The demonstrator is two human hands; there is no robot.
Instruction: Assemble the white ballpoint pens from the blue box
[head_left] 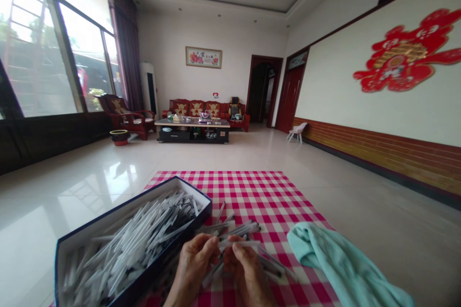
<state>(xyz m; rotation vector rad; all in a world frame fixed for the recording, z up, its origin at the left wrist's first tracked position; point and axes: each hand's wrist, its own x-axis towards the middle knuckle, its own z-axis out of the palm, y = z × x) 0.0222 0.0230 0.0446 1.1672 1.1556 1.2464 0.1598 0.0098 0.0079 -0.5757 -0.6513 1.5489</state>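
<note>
My left hand [198, 255] is closed, thumb and forefinger pinched at the left end of a clear plastic pen [248, 243]. My right hand [248, 268] grips the same pen further along, with its right end sticking out past the fingers. Under and behind my hands lies a loose heap of similar pens [248, 227], some with dark ends. To the left stands a long dark-blue box [135, 276] with a white inside, filled with many translucent pens [133, 240]. Blur hides the fine detail of the pen in my fingers.
A pink-and-white checked cloth [252, 187] covers the table. A mint-green cloth [334, 259] lies crumpled at its right edge. Across the tiled floor are a low coffee table [192, 124], a wooden sofa [180, 104], an armchair [126, 117], a bucket [119, 138] and a small chair [297, 130].
</note>
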